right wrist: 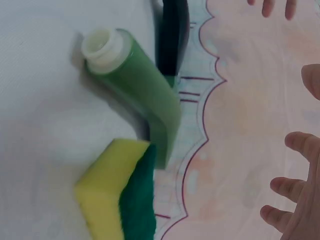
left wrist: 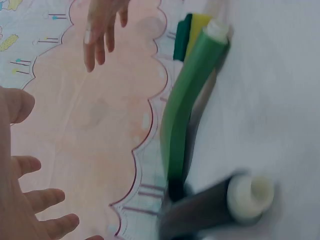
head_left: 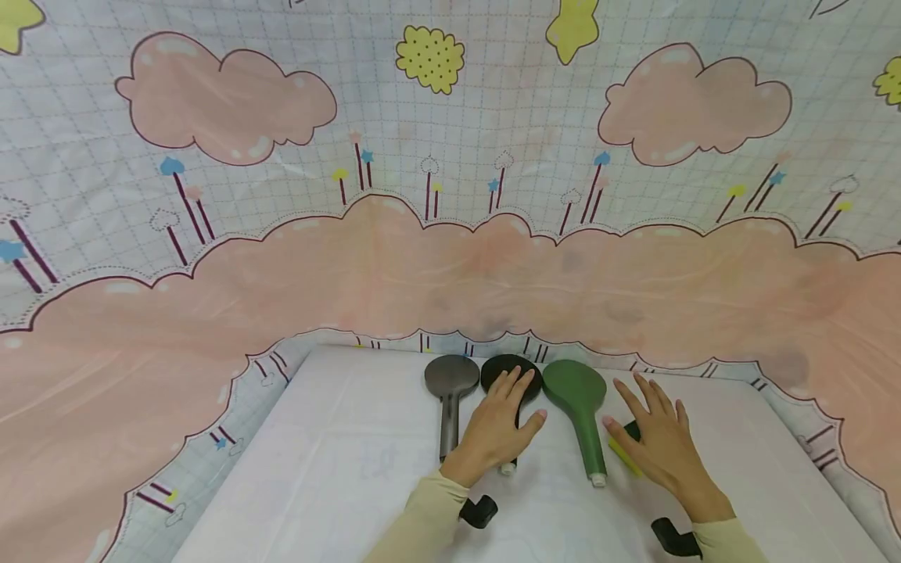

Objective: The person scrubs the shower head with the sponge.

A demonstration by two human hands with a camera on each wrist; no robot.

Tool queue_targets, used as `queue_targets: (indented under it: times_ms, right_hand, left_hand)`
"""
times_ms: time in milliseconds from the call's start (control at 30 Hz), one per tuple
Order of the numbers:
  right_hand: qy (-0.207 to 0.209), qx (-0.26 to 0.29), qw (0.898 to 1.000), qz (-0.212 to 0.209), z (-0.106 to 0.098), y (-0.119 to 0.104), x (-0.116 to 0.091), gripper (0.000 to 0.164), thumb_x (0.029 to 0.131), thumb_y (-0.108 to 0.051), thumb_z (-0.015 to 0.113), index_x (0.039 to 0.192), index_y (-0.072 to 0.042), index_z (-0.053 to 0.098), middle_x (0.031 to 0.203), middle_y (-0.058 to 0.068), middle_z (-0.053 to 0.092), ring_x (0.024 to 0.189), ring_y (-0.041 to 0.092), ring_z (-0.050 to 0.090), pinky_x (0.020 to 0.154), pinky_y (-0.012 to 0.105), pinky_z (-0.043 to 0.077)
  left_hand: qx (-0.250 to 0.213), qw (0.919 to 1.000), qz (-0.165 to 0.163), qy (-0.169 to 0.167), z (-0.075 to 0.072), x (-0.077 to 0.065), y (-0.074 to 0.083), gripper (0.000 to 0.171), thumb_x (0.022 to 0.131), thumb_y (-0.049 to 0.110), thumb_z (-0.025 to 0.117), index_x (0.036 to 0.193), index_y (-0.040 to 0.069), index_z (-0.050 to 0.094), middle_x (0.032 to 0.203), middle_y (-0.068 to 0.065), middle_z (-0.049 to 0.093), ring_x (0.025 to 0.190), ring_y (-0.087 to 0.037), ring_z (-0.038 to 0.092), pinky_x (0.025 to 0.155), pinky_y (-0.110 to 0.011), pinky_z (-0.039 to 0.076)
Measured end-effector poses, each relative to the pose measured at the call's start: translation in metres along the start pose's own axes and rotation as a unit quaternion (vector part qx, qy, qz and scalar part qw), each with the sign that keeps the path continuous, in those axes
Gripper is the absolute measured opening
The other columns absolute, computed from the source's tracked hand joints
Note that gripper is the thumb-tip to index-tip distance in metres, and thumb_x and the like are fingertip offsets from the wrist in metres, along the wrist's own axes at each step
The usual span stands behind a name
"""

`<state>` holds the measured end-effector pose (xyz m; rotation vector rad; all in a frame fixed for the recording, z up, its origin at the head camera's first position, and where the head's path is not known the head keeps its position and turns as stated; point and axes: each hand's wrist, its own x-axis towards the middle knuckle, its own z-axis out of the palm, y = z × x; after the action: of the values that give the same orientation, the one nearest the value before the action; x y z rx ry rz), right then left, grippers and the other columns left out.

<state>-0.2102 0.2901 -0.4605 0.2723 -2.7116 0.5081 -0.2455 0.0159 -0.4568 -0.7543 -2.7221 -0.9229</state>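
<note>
Three shower heads lie in a row on a white table: a grey one (head_left: 450,377), a black one (head_left: 494,366) and a green one (head_left: 576,383). My left hand (head_left: 496,426) hovers over the black one with fingers spread, hiding part of its head and handle. To the right, a yellow and green sponge (right wrist: 112,187) stands beside the green handle (right wrist: 145,90). My right hand (head_left: 660,446) is held above the sponge, fingers apart, covering much of it in the head view. Both wrist views show the hands holding nothing.
The white table (head_left: 338,438) reaches forward to a patterned cloth (head_left: 450,274) with pink clouds and yellow stars, which also hangs along both sides. Black straps with dark blocks (head_left: 480,512) sit at both wrists, below the sleeves.
</note>
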Motion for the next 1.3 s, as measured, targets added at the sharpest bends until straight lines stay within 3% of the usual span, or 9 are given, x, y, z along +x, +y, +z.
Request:
queue_targets:
  times_ms: [133,367,533,667,867,1100,1300]
  right_hand:
    - [0.008,-0.009,1.0,0.007,-0.002,0.007,-0.006,0.068,0.095,-0.049,0.056,0.151,-0.015,0.037,0.155,0.025,0.03,0.139,0.051,0.026,0.102,0.08,0.015]
    - [0.01,-0.002,1.0,0.021,-0.007,0.021,-0.014,0.068,0.097,-0.046,0.055,0.153,-0.016,0.032,0.155,0.026,0.028,0.14,0.051,0.024,0.1,0.081,0.014]
    - [0.005,0.006,0.999,0.031,-0.008,0.026,-0.018,0.069,0.096,-0.045,0.056,0.153,-0.015,0.032,0.155,0.028,0.028,0.139,0.053,0.024,0.101,0.081,0.012]
    - [-0.005,0.002,0.999,0.045,-0.007,0.029,-0.021,0.07,0.095,-0.048,0.057,0.151,-0.012,0.035,0.152,0.03,0.03,0.136,0.055,0.026,0.1,0.081,0.014]
    - [-0.008,-0.002,0.999,0.053,-0.003,0.036,-0.025,0.072,0.093,-0.048,0.06,0.15,-0.01,0.037,0.15,0.031,0.032,0.133,0.057,0.029,0.098,0.081,0.017]
    - [-0.011,-0.003,0.998,0.064,-0.001,0.039,-0.029,0.075,0.09,-0.05,0.063,0.148,-0.009,0.038,0.148,0.033,0.033,0.129,0.059,0.032,0.098,0.08,0.019]
    - [-0.003,0.006,0.997,0.074,0.004,0.04,-0.034,0.075,0.088,-0.048,0.067,0.145,-0.007,0.04,0.147,0.034,0.035,0.127,0.06,0.034,0.097,0.076,0.023]
  left_hand:
    - [-0.052,0.9986,-0.014,0.0,0.01,0.001,0.009,0.064,0.099,0.051,0.045,0.156,0.029,0.026,0.163,0.003,0.024,0.15,-0.023,0.026,0.107,-0.056,0.041]
    - [-0.129,0.9913,-0.027,0.002,0.023,0.004,0.027,0.064,0.098,0.044,0.051,0.155,0.025,0.029,0.16,0.0,0.032,0.146,-0.021,0.034,0.114,-0.047,0.037]
    - [-0.174,0.9835,-0.048,0.014,0.034,0.008,0.032,0.064,0.097,0.044,0.054,0.154,0.026,0.029,0.158,0.001,0.036,0.144,-0.022,0.037,0.113,-0.046,0.038]
    - [-0.225,0.9709,-0.08,0.016,0.046,0.011,0.034,0.065,0.096,0.043,0.056,0.154,0.027,0.031,0.156,0.0,0.039,0.141,-0.025,0.041,0.11,-0.048,0.04]
    - [-0.299,0.9477,-0.111,0.023,0.064,0.015,0.033,0.064,0.093,0.034,0.062,0.149,0.016,0.037,0.151,-0.01,0.045,0.135,-0.033,0.049,0.106,-0.048,0.044]
    - [-0.343,0.9234,-0.172,0.017,0.086,0.016,0.034,0.066,0.09,0.027,0.068,0.146,0.01,0.039,0.144,-0.015,0.05,0.13,-0.036,0.052,0.103,-0.049,0.046]
    - [-0.379,0.8999,-0.215,0.012,0.095,0.018,0.039,0.068,0.086,0.022,0.073,0.145,0.011,0.041,0.138,-0.017,0.054,0.125,-0.037,0.056,0.1,-0.049,0.048]
